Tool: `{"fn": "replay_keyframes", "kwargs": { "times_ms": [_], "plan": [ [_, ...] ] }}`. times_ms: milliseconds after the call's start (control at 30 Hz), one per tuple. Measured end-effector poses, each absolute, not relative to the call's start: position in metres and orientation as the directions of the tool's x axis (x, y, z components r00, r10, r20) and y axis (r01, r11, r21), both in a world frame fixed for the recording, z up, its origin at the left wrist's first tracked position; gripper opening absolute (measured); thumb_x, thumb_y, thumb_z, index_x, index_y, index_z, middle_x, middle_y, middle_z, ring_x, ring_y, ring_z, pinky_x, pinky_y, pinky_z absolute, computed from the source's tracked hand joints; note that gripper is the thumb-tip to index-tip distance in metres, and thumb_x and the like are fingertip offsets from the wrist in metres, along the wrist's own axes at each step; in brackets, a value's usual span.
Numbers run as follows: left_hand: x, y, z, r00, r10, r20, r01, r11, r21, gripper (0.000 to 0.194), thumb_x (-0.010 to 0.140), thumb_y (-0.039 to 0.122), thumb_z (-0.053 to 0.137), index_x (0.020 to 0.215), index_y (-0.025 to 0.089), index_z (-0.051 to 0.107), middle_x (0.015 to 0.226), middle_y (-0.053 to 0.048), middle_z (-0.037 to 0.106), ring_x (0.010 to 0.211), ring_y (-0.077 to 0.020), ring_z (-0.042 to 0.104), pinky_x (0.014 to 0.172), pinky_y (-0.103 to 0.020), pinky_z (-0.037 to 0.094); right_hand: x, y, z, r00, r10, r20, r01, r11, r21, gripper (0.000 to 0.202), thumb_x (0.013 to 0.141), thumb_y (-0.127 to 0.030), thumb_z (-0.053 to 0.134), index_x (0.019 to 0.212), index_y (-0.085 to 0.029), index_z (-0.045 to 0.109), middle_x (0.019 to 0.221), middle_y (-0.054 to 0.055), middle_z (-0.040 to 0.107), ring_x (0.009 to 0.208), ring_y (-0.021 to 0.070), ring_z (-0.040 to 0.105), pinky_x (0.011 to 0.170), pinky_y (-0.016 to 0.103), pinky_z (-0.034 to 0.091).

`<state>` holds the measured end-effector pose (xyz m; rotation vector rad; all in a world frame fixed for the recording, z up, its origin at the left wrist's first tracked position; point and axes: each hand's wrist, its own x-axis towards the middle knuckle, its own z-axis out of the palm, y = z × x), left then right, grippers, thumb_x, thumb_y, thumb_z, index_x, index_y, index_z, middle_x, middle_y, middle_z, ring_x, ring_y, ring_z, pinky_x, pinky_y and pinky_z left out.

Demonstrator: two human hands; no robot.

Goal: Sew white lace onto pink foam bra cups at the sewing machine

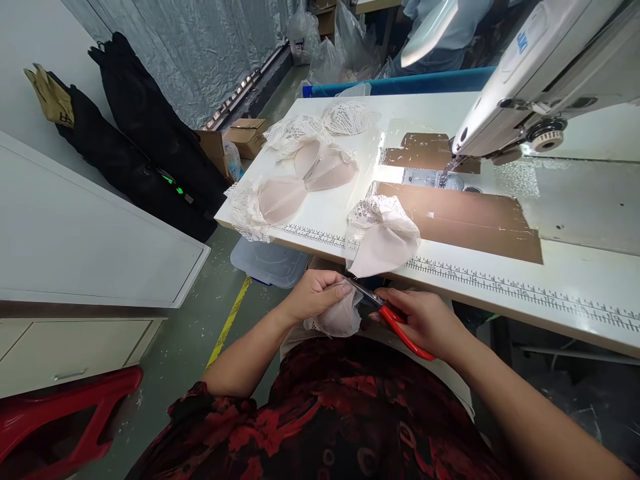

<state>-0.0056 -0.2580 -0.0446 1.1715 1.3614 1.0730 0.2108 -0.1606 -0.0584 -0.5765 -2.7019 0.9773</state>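
Red-handled scissors [394,321] gripped in my right hand [426,317]; lace-trimmed cup [341,319] pinched in my left hand [316,295], just before the bench [575,268]. I'd hold it taut, snip shallow.

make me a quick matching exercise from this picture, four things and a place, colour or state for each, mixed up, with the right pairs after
1. scissors
2. floor tape
3. sewing machine
4. left hand

A. at the picture's upper right
B. pinching pale fabric
C. in the right hand
D. yellow

Pairs: 1-C, 2-D, 3-A, 4-B
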Motion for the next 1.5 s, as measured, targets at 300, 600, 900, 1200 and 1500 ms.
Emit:
{"fn": "replay_keyframes", "kwargs": {
  "times_ms": [300, 600, 900, 1200, 1500],
  "plan": [
    [-0.02, -0.258, -0.057, 0.0, 0.794, 0.608, 0.811, -0.355, 0.465, 0.02, 0.091, 0.026, 0.052, 0.093, 0.017, 0.07, 0.122, -0.013, 0.062, 0.121, -0.0251, 0.051, 0.1, -0.044, 0.043, 0.234, -0.173, -0.073, -0.879, 0.467, 0.093, 0.239, 0.602, -0.762, 0.019, 0.087, -0.036, 0.056, 0.096, -0.02, 0.062, 0.076, 0.003, 0.068, 0.062, 0.0133, 0.06, 0.059, 0.022, 0.046],
    [0.013, -0.216, -0.022, -0.024, 0.774, 0.633, 0.403, -0.572, 0.714, 0.021, 0.096, 0.025, 0.042, 0.094, 0.015, 0.061, 0.095, -0.008, 0.067, 0.102, -0.0194, 0.062, 0.097, -0.038, 0.044, 0.272, -0.185, -0.075, -0.747, 0.556, 0.364, 0.181, 0.697, -0.694, 0.028, 0.078, -0.027, 0.067, 0.105, -0.02, 0.064, 0.072, 0.002, 0.07, 0.058, 0.014, 0.065, 0.057, 0.021, 0.051],
    [-0.01, -0.245, -0.006, 0.362, 0.902, 0.236, 0.186, -0.319, 0.929, 0.018, 0.091, 0.025, 0.055, 0.095, 0.016, 0.07, 0.091, -0.009, 0.064, 0.085, -0.0159, 0.06, 0.077, -0.028, 0.047, 0.294, -0.19, -0.064, -0.73, 0.664, 0.163, 0.314, 0.537, -0.783, 0.035, 0.079, -0.037, 0.066, 0.109, -0.02, 0.067, 0.077, 0.004, 0.071, 0.064, 0.0176, 0.066, 0.06, 0.026, 0.053],
    [0.005, -0.25, -0.029, 0.485, 0.862, 0.147, 0.187, -0.266, 0.946, 0.023, 0.093, 0.024, 0.051, 0.103, 0.015, 0.069, 0.104, -0.012, 0.07, 0.099, -0.0186, 0.065, 0.088, -0.029, 0.05, 0.268, -0.188, -0.052, -0.829, 0.537, -0.157, 0.391, 0.357, -0.848, 0.041, 0.08, -0.048, 0.063, 0.113, -0.024, 0.063, 0.106, 0.005, 0.07, 0.094, 0.0223, 0.066, 0.08, 0.028, 0.05],
    [0.01, -0.246, -0.032, 0.503, 0.857, 0.114, 0.236, -0.263, 0.935, 0.023, 0.092, 0.025, 0.052, 0.101, 0.014, 0.07, 0.097, -0.012, 0.071, 0.091, -0.0179, 0.067, 0.08, -0.027, 0.052, 0.261, -0.184, -0.046, -0.856, 0.505, -0.111, 0.329, 0.367, -0.87, 0.037, 0.081, -0.049, 0.062, 0.108, -0.022, 0.063, 0.093, 0.004, 0.07, 0.081, 0.0195, 0.063, 0.07, 0.026, 0.047]
  ]
}}
